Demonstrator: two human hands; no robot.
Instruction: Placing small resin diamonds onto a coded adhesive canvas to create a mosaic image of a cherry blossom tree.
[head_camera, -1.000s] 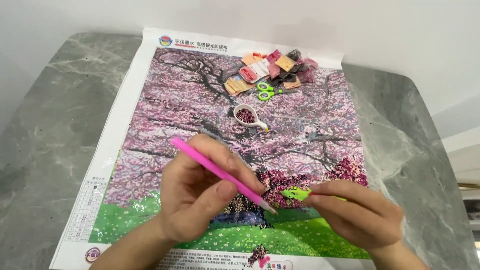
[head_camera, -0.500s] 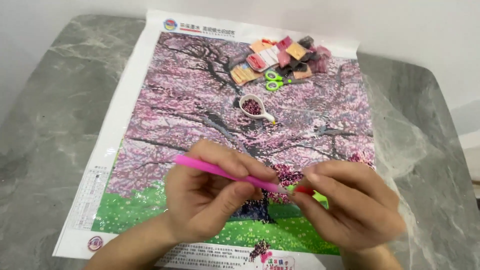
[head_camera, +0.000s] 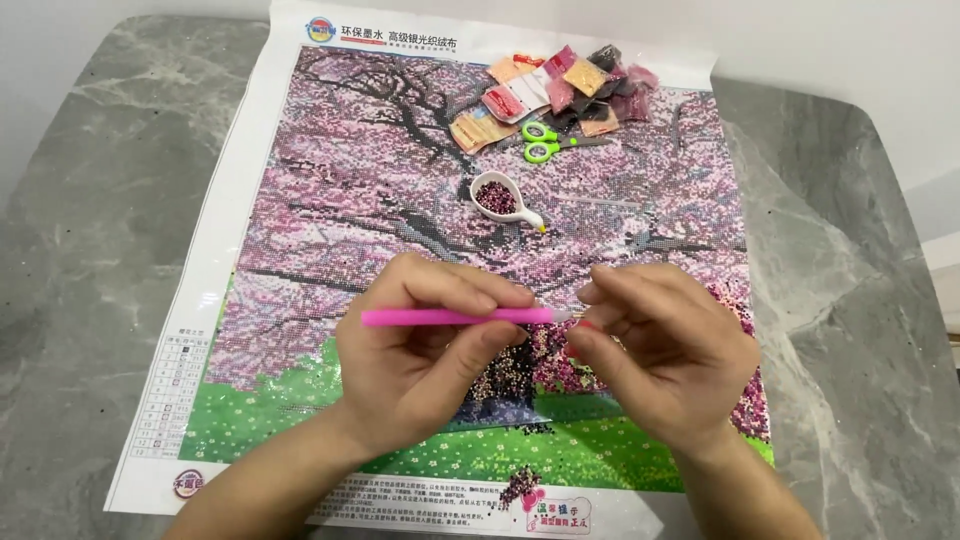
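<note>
- Closest in, the left hand (head_camera: 420, 365) is curled around a pink pen (head_camera: 455, 317), thumb underneath and fingers over the top, so the barrel lies level and its pale tip points across to the other hand.
- The right hand (head_camera: 665, 355) meets that tip, fingers pinched together on something small; only a sliver of red shows between them, and I cannot tell what it is. Held up off the picture like this, tip and fingers meet in plain sight.
- Both hands hover over the canvas (head_camera: 400, 210), a blossom-tree picture lying flat on the grey marble table (head_camera: 90, 250), its green lower band nearest the person.
- Under the hands sits a patch of dark glittering beads (head_camera: 555, 365), the part already filled, right where the pen can drop to it.
- Further up, a small white scoop-shaped dish (head_camera: 502, 198) of maroon beads rests on the canvas, near enough for a short reach.
- Beyond it, green-handled scissors (head_camera: 545, 140) lie flat just beside a heap of small bead packets (head_camera: 560, 95) at the top edge, well apart from the working spot.
</note>
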